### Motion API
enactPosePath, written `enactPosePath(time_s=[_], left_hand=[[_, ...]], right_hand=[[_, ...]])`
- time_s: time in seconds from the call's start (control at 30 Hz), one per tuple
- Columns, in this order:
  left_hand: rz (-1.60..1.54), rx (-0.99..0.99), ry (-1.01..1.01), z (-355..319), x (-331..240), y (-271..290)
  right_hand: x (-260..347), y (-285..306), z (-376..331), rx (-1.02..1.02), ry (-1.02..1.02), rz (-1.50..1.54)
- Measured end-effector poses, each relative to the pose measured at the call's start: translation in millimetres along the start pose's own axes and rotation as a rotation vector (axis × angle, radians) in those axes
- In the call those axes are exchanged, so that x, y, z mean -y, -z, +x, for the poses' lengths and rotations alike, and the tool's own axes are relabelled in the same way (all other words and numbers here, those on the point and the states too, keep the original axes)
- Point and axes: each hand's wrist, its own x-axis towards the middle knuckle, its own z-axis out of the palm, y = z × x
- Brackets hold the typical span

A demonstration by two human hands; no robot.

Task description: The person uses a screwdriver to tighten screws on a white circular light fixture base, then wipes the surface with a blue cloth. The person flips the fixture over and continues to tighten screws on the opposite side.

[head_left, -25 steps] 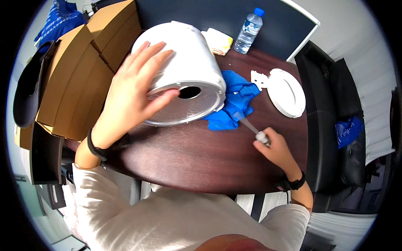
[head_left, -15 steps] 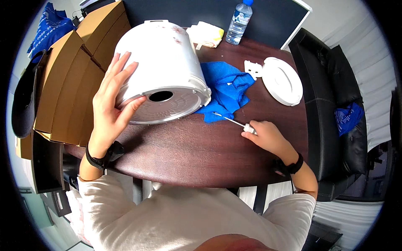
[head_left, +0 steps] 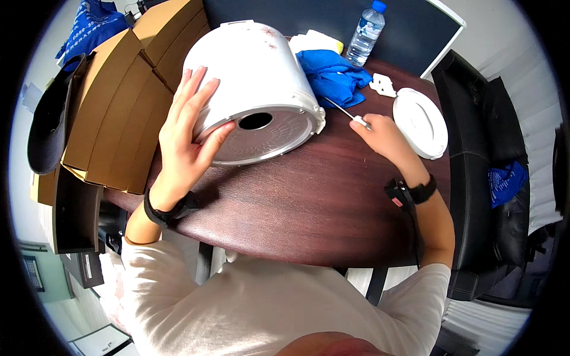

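A white drum-shaped appliance housing (head_left: 249, 71), probably a rice cooker's body, lies tipped on the table with its silver end and round dark hole toward me. My left hand (head_left: 191, 124) grips its left side, fingers spread over the wall and thumb on the rim. In my right hand (head_left: 383, 135) is a screwdriver (head_left: 341, 108) with a pale handle, its thin metal shaft pointing up and left. The shaft's far end lies over or beside a crumpled blue cloth (head_left: 338, 77), right of the housing. Its tip is hard to make out.
On the right of the dark wooden table (head_left: 285, 219) lie a white oval ring-like part (head_left: 420, 124) and a small white plate (head_left: 382, 85). A water bottle (head_left: 365, 37) and a pale folded cloth (head_left: 316, 41) sit at the back. Cardboard boxes (head_left: 122, 113) line the left.
My right hand has moved the screwdriver away from me, nearer the housing. The blue cloth is bunched farther back. The whole view has shifted slightly, and my left hand keeps its hold.
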Motion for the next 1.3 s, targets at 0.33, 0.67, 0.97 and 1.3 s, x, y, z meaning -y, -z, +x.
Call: enactPosePath(time_s=[0.33,0.67,0.97,1.3], left_hand=[[0.136,0.11,0.013,31,-13,-4],[0.299,0.29,-0.106,66,-37,-12],[0.229,0.268,-0.149,81,-32,-35],[0.198,0.237,-0.156,83,-33,-43]], right_hand=[[43,45,-95,-0.167,0.109,0.085],[45,42,-100,-0.267,0.201,-0.012],[36,42,-99,-0.208,0.159,0.026],[38,46,-101,-0.183,0.133,-0.005]])
